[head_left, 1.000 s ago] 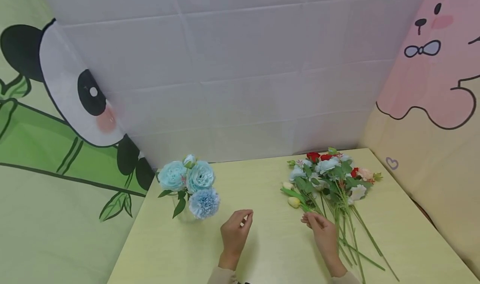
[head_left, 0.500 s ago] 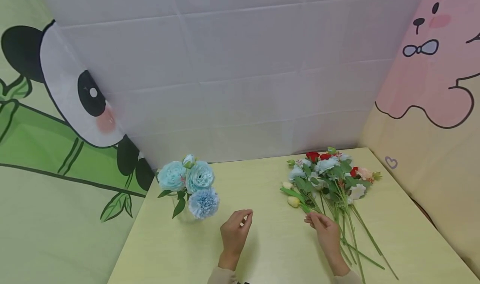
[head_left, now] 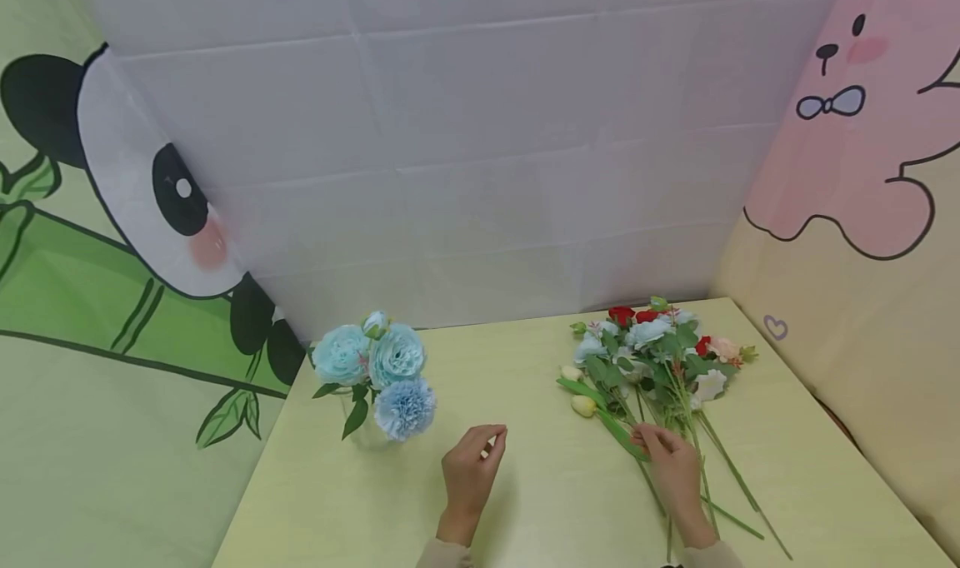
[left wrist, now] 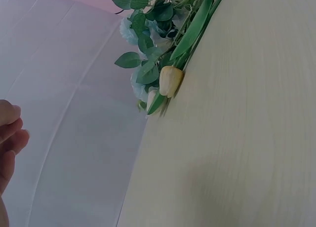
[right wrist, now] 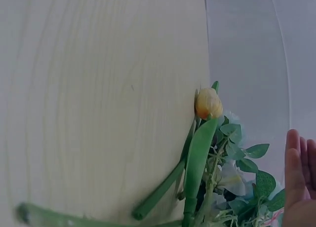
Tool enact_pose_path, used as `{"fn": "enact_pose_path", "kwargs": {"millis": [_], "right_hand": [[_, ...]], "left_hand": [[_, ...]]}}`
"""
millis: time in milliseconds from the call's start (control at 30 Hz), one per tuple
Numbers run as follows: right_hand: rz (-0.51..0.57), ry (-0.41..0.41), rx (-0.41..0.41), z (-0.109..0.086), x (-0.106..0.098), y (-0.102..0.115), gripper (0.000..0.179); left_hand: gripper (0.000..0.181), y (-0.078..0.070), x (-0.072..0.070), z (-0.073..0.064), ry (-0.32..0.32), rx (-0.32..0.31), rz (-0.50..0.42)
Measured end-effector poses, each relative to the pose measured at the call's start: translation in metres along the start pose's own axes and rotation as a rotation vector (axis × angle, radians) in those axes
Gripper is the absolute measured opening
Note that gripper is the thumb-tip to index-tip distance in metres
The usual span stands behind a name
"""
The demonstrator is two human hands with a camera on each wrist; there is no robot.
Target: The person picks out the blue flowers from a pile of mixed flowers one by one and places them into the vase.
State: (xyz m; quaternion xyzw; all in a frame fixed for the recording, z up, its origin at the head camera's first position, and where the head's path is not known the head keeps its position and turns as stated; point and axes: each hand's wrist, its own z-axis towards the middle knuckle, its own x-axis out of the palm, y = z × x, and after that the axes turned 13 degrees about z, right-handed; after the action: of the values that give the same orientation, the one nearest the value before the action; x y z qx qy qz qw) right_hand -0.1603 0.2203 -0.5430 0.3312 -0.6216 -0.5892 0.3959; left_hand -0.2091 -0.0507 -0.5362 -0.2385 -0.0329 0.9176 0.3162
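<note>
My left hand (head_left: 468,475) is held above the table with thumb and fingertips close together, nothing between them, right of the vase. In the left wrist view its fingers (left wrist: 11,133) show at the left edge. My right hand (head_left: 671,472) is over the flower stems (head_left: 705,476), fingertips beside the green leaf of a yellow tulip (head_left: 583,406). In the right wrist view its fingers (right wrist: 295,158) look nearly straight, with nothing seen between them, and the tulip lies apart from them. A second pale tulip (head_left: 572,373) lies just behind.
Blue flowers (head_left: 406,409) stand in a clear vase at the table's left. The loose pile of red, white, pink and pale blue flowers (head_left: 648,331) lies at right, stems toward the front. A grey-white cloth wall (head_left: 487,176) rises behind the table (head_left: 498,368).
My right hand has moved right and slightly toward the front, baring more of the tulip leaf and the stems left of it. The left hand stays nearly still.
</note>
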Motion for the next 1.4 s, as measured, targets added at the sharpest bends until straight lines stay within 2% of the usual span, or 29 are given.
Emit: {"fn": "enact_pose_path", "kwargs": {"millis": [167, 233, 333, 400, 467, 633, 733, 867, 1033, 1167, 1300, 1400], "right_hand": [[-0.032, -0.018, 0.045, 0.005, -0.01, 0.002, 0.036], [-0.027, -0.022, 0.004, 0.015, -0.019, -0.018, 0.042], [-0.042, -0.04, 0.019, 0.015, -0.025, -0.019, 0.041], [-0.031, -0.05, 0.028, 0.013, -0.029, -0.018, 0.042], [-0.039, -0.057, 0.09, 0.004, -0.027, 0.004, 0.036], [-0.008, -0.052, 0.059, 0.005, -0.036, 0.002, 0.038], [0.024, -0.044, 0.009, 0.012, -0.047, -0.014, 0.041], [0.047, -0.064, -0.022, 0.031, -0.065, -0.047, 0.044], [-0.024, -0.106, -0.04, 0.046, -0.083, -0.064, 0.044], [-0.1, -0.137, -0.013, 0.046, -0.092, -0.046, 0.043], [-0.158, -0.078, 0.082, 0.035, -0.095, -0.004, 0.053], [-0.201, -0.016, 0.157, 0.031, -0.094, 0.017, 0.06]], "left_hand": [[0.008, 0.001, 0.0, -0.001, 0.003, -0.009, -0.006], [0.008, 0.001, 0.0, -0.001, 0.005, -0.012, -0.007], [0.008, 0.002, 0.001, -0.003, 0.008, -0.019, -0.006], [0.007, 0.002, 0.001, -0.004, 0.013, -0.028, -0.006], [0.006, 0.002, 0.001, -0.004, 0.016, -0.037, -0.007], [0.006, 0.001, 0.001, -0.006, 0.02, -0.041, -0.001], [0.004, 0.001, 0.002, -0.007, 0.017, -0.038, -0.012], [0.004, 0.002, 0.003, -0.008, 0.019, -0.043, -0.023], [0.007, 0.003, 0.002, -0.008, 0.036, -0.06, 0.006], [0.005, 0.004, 0.0, -0.008, 0.034, -0.058, 0.008], [0.005, 0.005, -0.001, -0.007, 0.027, -0.054, 0.0], [0.007, 0.006, -0.003, -0.007, 0.025, -0.054, -0.002]]}}
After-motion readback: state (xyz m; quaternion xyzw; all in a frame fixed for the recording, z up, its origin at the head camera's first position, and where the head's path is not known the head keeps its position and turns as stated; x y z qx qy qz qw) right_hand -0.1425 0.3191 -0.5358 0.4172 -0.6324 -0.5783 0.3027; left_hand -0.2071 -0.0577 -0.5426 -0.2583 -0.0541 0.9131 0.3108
